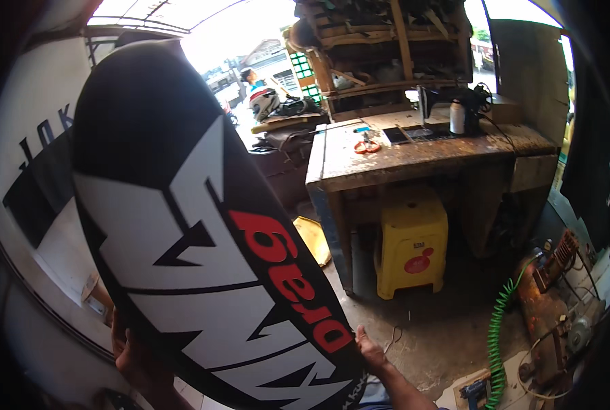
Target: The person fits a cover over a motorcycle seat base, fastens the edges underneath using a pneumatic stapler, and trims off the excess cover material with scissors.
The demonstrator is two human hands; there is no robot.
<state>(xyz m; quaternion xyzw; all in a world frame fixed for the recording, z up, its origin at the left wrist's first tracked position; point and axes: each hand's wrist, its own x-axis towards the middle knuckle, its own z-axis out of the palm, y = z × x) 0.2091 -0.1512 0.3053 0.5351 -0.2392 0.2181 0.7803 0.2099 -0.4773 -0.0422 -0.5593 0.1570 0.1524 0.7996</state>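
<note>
black seat (209, 249) slanting between two hands, floor (404, 324) opening out to its right

in the head view, the long padded seat, with pale angular shapes and red lettering, is filling the left half, its rounded top leaning up toward the left. the left hand (137, 359) is gripping the lower left edge, fingers curling against the side, the palm lying in shadow. the right hand (371, 350) is pressing its thumb along the lower right edge; its other fingers are hiding, so i cannot tell how they are lying.

on the left, the white wall (49, 78) is running alongside the seat's long edge. on the right, floor is showing between the seat, the yellow stool (414, 239) and a rusty machine (544, 290), with a green coiled hose (497, 342) hanging at the far side. beyond the seat's right edge, the wooden table (421, 164) is pointing its near corner this way, scissors (367, 146) and a sewing machine (448, 96) resting on it.
</note>
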